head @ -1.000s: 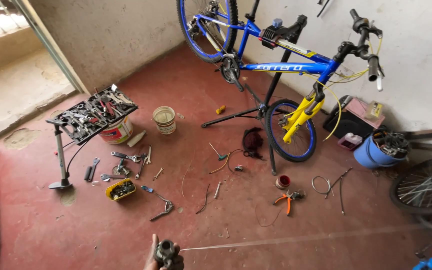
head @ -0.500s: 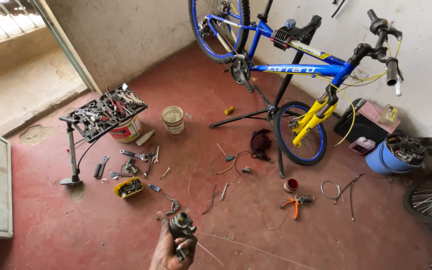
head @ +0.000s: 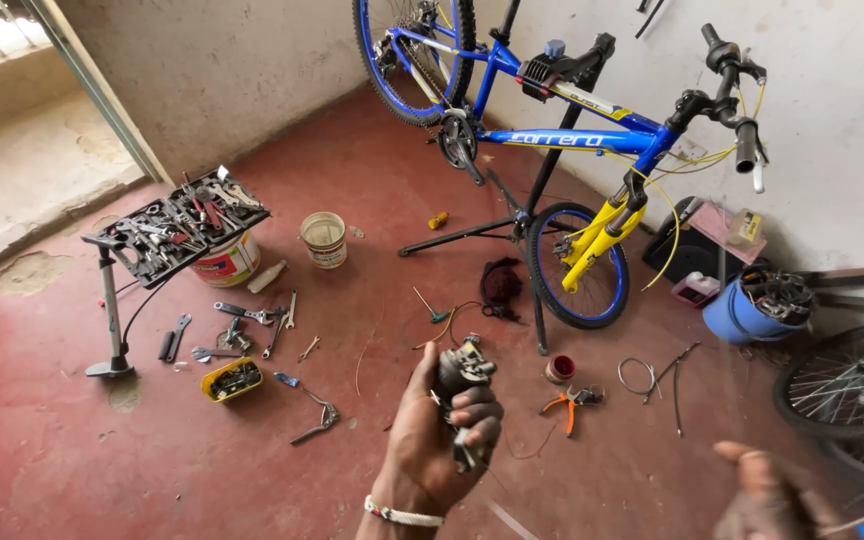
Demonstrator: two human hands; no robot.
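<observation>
Held up above the red floor (head: 102, 470), the left hand (head: 437, 440) is clenched around a small, rigid, probably greasy metal derailleur (head: 462, 370), best gripped by its body; the blurred right hand (head: 767, 495) at four o'clock looks open.

Blue bicycle frame (head: 572, 135) with yellow fork (head: 597, 235), dark red floor (head: 72, 470), grey metal part (head: 460, 375), white bucket (head: 323, 239), orange-handled pliers (head: 569, 404), blue tub (head: 742, 318), yellow tray (head: 231, 380), white beaded wristband (head: 402, 515)
</observation>
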